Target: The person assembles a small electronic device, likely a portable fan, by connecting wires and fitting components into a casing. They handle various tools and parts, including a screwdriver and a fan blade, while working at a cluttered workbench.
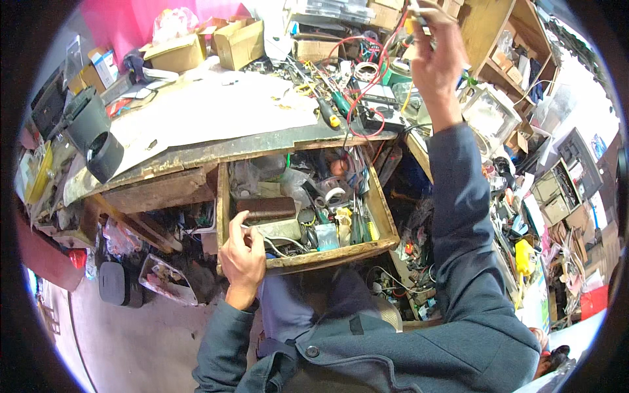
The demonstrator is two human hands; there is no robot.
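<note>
My left hand (pixel 244 259) rests at the near left corner of a pulled-out wooden drawer (pixel 327 257). Its fingers are loosely bent, with a gap between thumb and forefinger and nothing seen in them. Inside the drawer lie a brown oblong case (pixel 265 208), a pale cable (pixel 283 243), a white tape roll (pixel 335 195), a light blue packet (pixel 326 236) and several tools. Raised over the bench's far right side, my right hand (pixel 438 62) has its fingers closed around a small pale thing, blurred at the picture's top. Red wires (pixel 382 69) run close by.
Above the drawer, the workbench (pixel 262 152) carries a pale sheet (pixel 216 108), screwdrivers (pixel 327 112) and open cardboard boxes (pixel 238 44). A dark cylinder (pixel 105 157) stands at its left edge. Clutter with a yellow tool (pixel 524 257) fills the right side. A bin (pixel 171 280) sits on the floor.
</note>
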